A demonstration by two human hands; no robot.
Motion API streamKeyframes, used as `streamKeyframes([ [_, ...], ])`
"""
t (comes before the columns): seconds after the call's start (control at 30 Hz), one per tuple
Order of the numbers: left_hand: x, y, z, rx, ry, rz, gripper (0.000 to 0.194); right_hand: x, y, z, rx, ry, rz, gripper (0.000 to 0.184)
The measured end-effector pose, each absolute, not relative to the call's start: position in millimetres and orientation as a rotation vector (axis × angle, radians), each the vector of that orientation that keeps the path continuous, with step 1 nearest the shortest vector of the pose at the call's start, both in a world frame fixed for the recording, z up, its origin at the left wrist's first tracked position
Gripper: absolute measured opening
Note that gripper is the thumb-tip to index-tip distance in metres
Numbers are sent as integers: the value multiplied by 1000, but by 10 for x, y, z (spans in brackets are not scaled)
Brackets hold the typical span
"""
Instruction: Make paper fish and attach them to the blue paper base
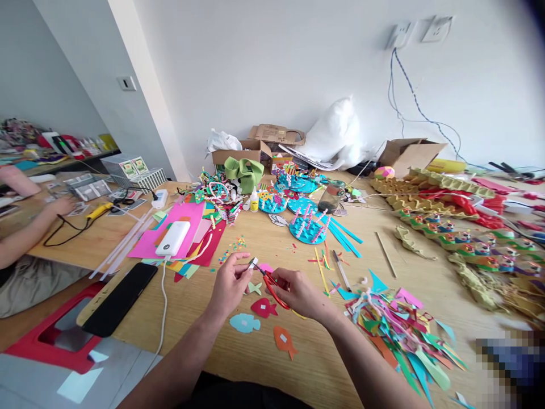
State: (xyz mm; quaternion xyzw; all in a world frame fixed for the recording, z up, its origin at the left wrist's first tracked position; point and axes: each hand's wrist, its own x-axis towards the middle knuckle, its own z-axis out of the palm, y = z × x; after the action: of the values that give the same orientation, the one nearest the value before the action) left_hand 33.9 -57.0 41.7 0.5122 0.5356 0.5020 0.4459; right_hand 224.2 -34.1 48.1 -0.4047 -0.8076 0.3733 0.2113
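My right hand [296, 292] grips red-handled scissors [272, 288], whose tips point at a small white piece [254, 262]. My left hand [232, 281] pinches that piece between thumb and fingers; whether it is paper or foam tape I cannot tell. Below the hands lie paper fish cutouts: a red fish [264, 307], a light blue fish [244, 323] and an orange fish [284, 341], each bearing a small white square. A pale green fish [254, 288] lies partly behind my left hand. Some pink paper [267, 267] shows behind the scissors.
Paper scraps [404, 329] heap at the right, near a pen [341, 270] and a wooden stick [385, 255]. A power bank [172, 238] and black phone [120, 298] lie left. Behind stand a glue bottle [254, 201] and glass jar [331, 197]. Another person's arm [29, 233] rests far left.
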Motion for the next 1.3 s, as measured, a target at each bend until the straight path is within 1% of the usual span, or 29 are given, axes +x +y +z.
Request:
streamKeyframes([
  [0.53, 364, -567, 429, 1251, 1323, 1237, 36, 2250, -364, 496, -1137, -2241, 1035, 21],
  [0.87, 364, -570, 426, 1287, 1342, 1225, 36, 2259, -357, 443, -1124, -2179, 1168, 24],
  [1.03, 370, -572, 451, 1269, 1326, 1237, 35, 2264, -357, 427, -1153, -2152, 1168, 21],
  [1.1, 371, -574, 457, 1261, 1314, 1242, 35, 2266, -367, 433, -1180, -2173, 1100, 19],
  [1.17, 366, -574, 444, 1259, 1301, 1241, 35, 2271, -378, 452, -1215, -2227, 938, 19],
  [1.3, 334, -551, 373, 1269, 1305, 1270, 31, 2302, -394, 523, -1252, -2334, 395, 19],
])
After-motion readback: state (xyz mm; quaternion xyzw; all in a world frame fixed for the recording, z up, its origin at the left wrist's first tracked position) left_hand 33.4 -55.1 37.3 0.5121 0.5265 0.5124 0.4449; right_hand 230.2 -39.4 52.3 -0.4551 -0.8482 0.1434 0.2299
